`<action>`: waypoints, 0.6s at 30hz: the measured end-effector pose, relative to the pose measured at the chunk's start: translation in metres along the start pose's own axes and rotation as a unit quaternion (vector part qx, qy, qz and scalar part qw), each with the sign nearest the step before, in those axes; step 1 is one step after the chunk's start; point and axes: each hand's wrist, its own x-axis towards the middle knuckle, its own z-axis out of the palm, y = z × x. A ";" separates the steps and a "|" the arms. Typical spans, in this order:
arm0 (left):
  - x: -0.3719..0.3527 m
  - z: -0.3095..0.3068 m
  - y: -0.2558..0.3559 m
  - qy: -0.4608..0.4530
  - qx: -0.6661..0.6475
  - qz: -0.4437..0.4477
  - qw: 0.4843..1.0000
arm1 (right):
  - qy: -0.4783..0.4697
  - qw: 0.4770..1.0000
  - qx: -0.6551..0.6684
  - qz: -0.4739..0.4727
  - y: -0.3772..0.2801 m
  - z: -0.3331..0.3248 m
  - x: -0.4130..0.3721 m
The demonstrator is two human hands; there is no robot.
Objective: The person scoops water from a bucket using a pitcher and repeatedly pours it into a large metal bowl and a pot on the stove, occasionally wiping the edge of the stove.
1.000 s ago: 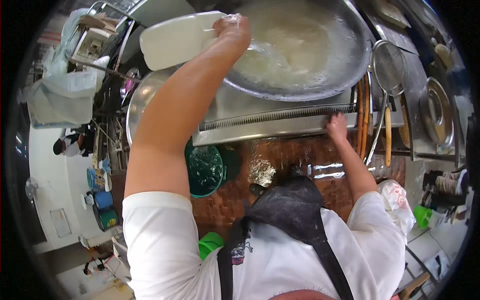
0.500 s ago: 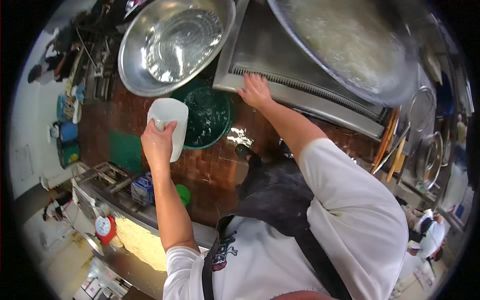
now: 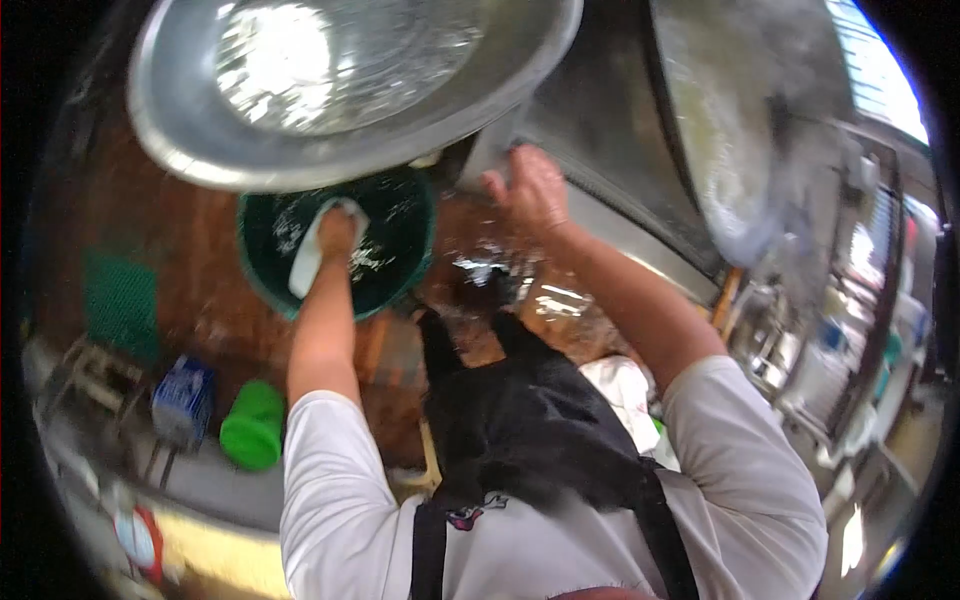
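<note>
Head view shows the left hand [image 3: 338,232] reaching down into the green bucket [image 3: 405,255], fingers curled tight around a white plastic scoop [image 3: 303,268] that sits inside the bucket. The right hand [image 3: 535,190] braces on the steel stove edge [image 3: 610,225], fingers laid flat and slightly apart. A wide steel basin [image 3: 200,165] sits just above. Dipping likely goes best with the scoop tilted low, kept clear of the basin's rim, and the braced hand steadying the lean over the wet brick floor [image 3: 190,250].

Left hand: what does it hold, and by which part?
A white scoop, gripped near its upper end by the left hand, down inside the green bucket; blur hides the finger placement.
</note>
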 end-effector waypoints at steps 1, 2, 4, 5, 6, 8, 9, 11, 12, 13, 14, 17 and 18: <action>0.022 0.029 -0.012 -0.031 0.046 -0.003 0.998 | -0.035 0.999 0.012 0.004 0.002 -0.003 0.002; 0.038 0.033 -0.007 -0.142 0.011 -0.089 0.986 | -0.036 0.999 0.021 0.006 0.001 -0.006 0.004; 0.054 0.079 -0.031 -0.078 0.066 0.012 0.995 | -0.059 0.998 0.020 0.014 0.004 -0.003 0.006; 0.063 0.096 -0.040 -0.058 0.079 0.039 0.994 | -0.073 0.997 0.007 0.015 0.004 -0.006 0.008; 0.077 0.111 -0.038 -0.063 0.074 0.036 0.995 | -0.088 0.996 -0.001 0.015 0.002 -0.007 0.009; 0.094 0.136 -0.043 -0.064 0.074 0.031 0.995 | -0.070 0.997 0.013 0.001 0.003 -0.004 0.010; 0.102 0.148 -0.044 -0.070 0.072 0.028 0.994 | -0.060 0.998 0.020 -0.006 0.004 -0.004 0.010; 0.113 0.167 -0.045 -0.081 0.068 0.026 0.994 | -0.073 0.997 0.022 0.006 0.004 -0.003 0.009; 0.116 0.178 -0.047 -0.085 0.068 0.025 0.994 | -0.077 0.997 0.024 0.010 0.005 -0.003 0.009; 0.121 0.187 -0.047 -0.087 0.066 0.026 0.994 | -0.076 0.997 0.022 0.013 0.006 -0.002 0.008; 0.124 0.195 -0.047 -0.091 0.062 0.028 0.993 | -0.079 0.997 0.020 0.016 0.007 -0.002 0.008; 0.130 0.217 -0.046 -0.104 0.059 0.029 0.992 | -0.071 0.997 0.025 0.008 0.009 0.003 0.007; 0.131 0.219 -0.046 -0.104 0.056 0.028 0.993 | -0.070 0.997 0.026 0.004 0.010 0.004 0.007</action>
